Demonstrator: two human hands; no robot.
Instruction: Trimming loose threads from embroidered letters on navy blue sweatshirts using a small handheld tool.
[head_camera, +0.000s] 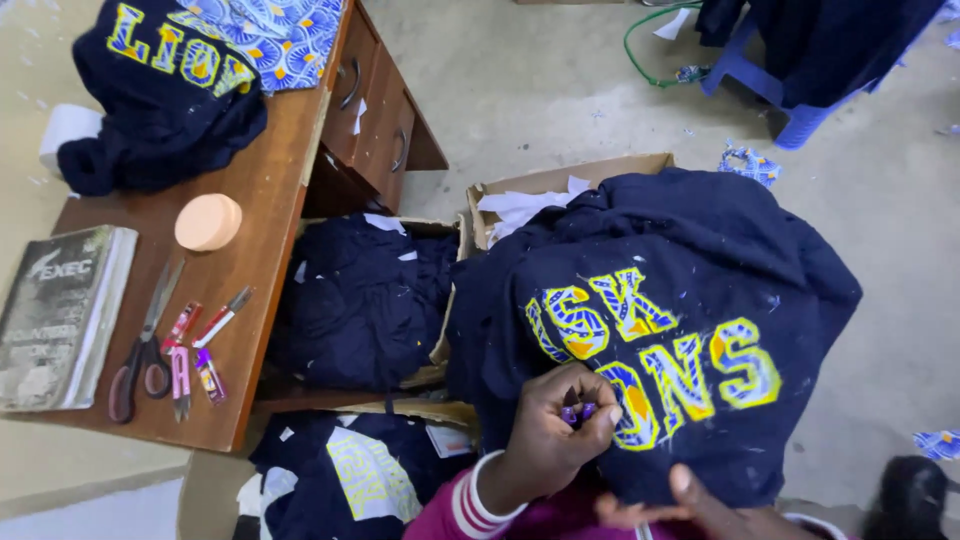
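A navy garment (700, 240) with yellow and blue patterned letters (660, 345) is spread in front of me. My left hand (550, 435), in a pink sleeve with white stripes, rests on the lettering and pinches a small purple tool (577, 412) against it. My right hand (700, 510) shows only partly at the bottom edge. It lies along the garment's near hem, thumb on top of the cloth.
A wooden desk (270, 190) with drawers stands at the left, bearing scissors (143, 345), small pink cutters (195, 350), a worn book (55, 315), a round peach lid (208, 222) and another navy garment (160, 100). Cardboard boxes (560, 180) of navy garments sit between. A blue plastic chair (770, 90) stands far right.
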